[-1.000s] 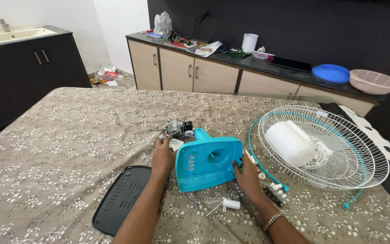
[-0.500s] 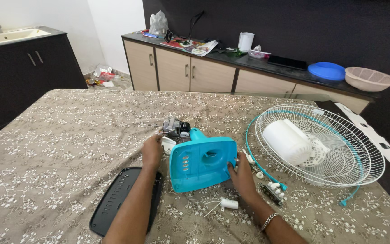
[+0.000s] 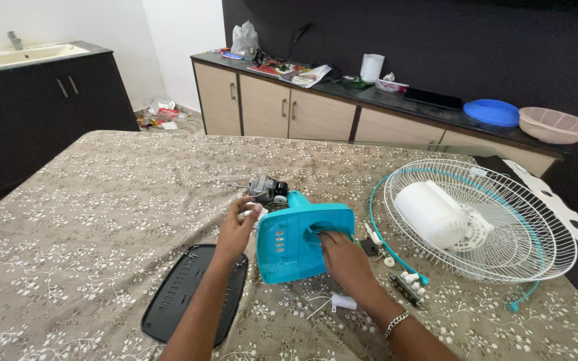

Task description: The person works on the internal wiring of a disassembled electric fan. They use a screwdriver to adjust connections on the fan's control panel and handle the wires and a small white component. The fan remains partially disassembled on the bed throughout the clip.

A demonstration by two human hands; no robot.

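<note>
Housing: a teal plastic fan housing (image 3: 302, 244) stands on the bed, near the middle of the view, with a small motor (image 3: 267, 188) at its 11 o'clock, touching or just behind its top edge.
Handling: it looks light, a stiff hollow shell with smooth, somewhat slippery walls; thin edges and the slotted side could crack if squeezed hard. The side walls and the rim of the round opening seem the soundest places to take hold.
Left hand: the left hand (image 3: 239, 227) is at the housing's 9 o'clock, fingers curled against its upper left edge, thumb near the motor; whether it pinches something small I cannot tell.
Right hand: the right hand (image 3: 342, 261) lies on the housing's front at 3 o'clock, fingertips bent into the round opening, gripping its rim.
Near parts: a black slotted cover (image 3: 192, 294) lies at 7 o'clock; a small white piece (image 3: 342, 302) at 5 o'clock; a switch strip (image 3: 409, 284) at 4 o'clock.
Grille: a white wire grille (image 3: 496, 227) with a white blade hub (image 3: 436, 214) lies at 3 o'clock, well apart from the hands.
Surface: a brown floral bedspread (image 3: 88, 220), soft and slightly creased, so small parts may sink or hide.
Room: a sideboard (image 3: 289, 110) at 12 o'clock carries clutter, a blue bowl (image 3: 494, 112) and a pink basket (image 3: 556, 124); a sink counter (image 3: 28, 57) stands at 10 o'clock.
</note>
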